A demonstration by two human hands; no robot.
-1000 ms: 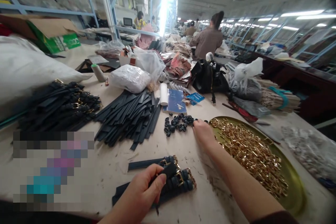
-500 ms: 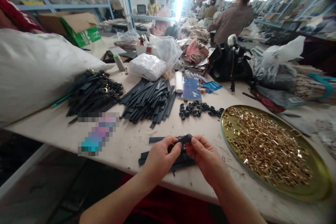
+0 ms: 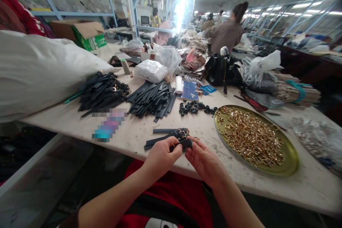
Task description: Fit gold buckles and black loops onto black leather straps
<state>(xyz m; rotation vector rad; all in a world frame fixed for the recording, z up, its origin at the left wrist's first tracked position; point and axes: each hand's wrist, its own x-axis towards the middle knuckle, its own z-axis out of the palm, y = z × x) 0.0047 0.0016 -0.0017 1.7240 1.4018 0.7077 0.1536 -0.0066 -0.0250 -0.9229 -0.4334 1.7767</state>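
Between my two hands is a black strap (image 3: pixel 185 144), bent over at its right end. My left hand (image 3: pixel 165 152) pinches it from the left, thumb on top. The fingers of my right hand (image 3: pixel 200 154) close on the folded end. Whether a buckle sits inside the fold is hidden by my fingers. Just beyond my hands lie a few black straps (image 3: pixel 162 131) with gold buckles at their right ends. Farther back are a pile of plain black straps (image 3: pixel 153 99) and a cluster of small black loops (image 3: pixel 196 107).
A round gold tray (image 3: pixel 292 165) of gold buckles (image 3: pixel 248 135) stands at right. Buckled straps (image 3: pixel 103 91) are heaped at left against a big white sack (image 3: pixel 40 67). A white spool (image 3: pixel 179 84), plastic bags (image 3: pixel 151 68) and a black bag (image 3: pixel 223 69) sit behind. A person (image 3: pixel 226 32) stands beyond.
The view has shifted, so the tray appears farther left. My hands, still on the strap, now sit nearer the table's front edge, uncovering the buckled straps behind them.
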